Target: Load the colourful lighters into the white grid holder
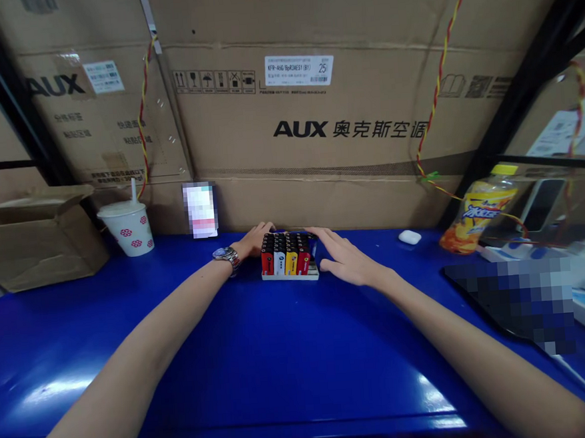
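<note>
Upright lighters point(286, 262) in red, white, yellow and other colours stand packed in rows in a shallow white tray point(290, 277) on the blue table. At the tray's back left corner rests my left hand point(254, 240), fingers stretched out and partly hidden behind the lighters. My right hand point(344, 258) is at the tray's right side, its fingers extended towards the back and the thumb apart from them. A blue lighter-like piece point(314, 245) shows between the rows and my right hand; whether my fingers touch it I cannot tell.
A paper cup with a straw point(129, 229) and an open cardboard box point(38, 243) are at the left. A phone point(200, 211) leans on large cartons point(309, 171) behind. Rightward are a white earphone case point(409, 237), a drink bottle point(482, 209) and a dark device point(503, 298) with a cable.
</note>
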Demonstrator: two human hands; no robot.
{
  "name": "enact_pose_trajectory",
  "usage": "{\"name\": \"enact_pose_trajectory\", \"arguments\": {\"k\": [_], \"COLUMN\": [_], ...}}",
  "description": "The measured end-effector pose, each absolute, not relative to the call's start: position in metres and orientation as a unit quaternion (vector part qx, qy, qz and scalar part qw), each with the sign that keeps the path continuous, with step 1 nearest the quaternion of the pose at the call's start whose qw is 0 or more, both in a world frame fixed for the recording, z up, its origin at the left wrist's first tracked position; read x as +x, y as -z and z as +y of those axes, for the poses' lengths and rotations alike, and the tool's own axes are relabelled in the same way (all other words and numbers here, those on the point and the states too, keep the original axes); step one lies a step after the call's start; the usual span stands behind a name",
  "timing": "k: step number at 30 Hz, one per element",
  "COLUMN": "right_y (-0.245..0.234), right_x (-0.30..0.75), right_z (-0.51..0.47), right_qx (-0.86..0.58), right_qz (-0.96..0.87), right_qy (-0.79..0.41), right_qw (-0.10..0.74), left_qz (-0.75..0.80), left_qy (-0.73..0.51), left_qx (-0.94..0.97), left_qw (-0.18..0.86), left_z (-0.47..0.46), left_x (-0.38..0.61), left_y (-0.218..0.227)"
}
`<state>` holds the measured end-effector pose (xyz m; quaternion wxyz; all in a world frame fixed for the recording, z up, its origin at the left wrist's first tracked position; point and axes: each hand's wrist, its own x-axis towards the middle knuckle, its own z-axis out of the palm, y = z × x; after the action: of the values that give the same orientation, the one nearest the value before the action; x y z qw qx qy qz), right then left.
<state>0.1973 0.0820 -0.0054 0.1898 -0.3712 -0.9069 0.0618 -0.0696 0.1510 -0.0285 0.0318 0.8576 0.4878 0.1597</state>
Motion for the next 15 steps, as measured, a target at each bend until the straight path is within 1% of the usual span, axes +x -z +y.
{"name": "enact_pose_trajectory", "arguments": {"k": [9,11,15], "right_y": [0.004,0.005,0.009], "right_x": [0.195,0.195,0.197], "right_z": [0.080,0.080,0.081], "right_qx": [-0.358,-0.353,-0.346], "right_qz": [-0.911,-0.910,-0.904], "right_qy": [-0.063,-0.075,-0.116], "right_qw": [0.195,0.206,0.223], "left_qz": [0.452,0.432,0.413], "left_qy": [-0.125,-0.132,-0.129], "left_qx": [0.882,0.891,0.901], "left_qw": [-0.047,-0.037,0.020], "left_z": [0.145,0.149,0.162], "left_x": [-0.080,-0.079,-0.075], "left_y": [0.024,0.025,0.029]}}
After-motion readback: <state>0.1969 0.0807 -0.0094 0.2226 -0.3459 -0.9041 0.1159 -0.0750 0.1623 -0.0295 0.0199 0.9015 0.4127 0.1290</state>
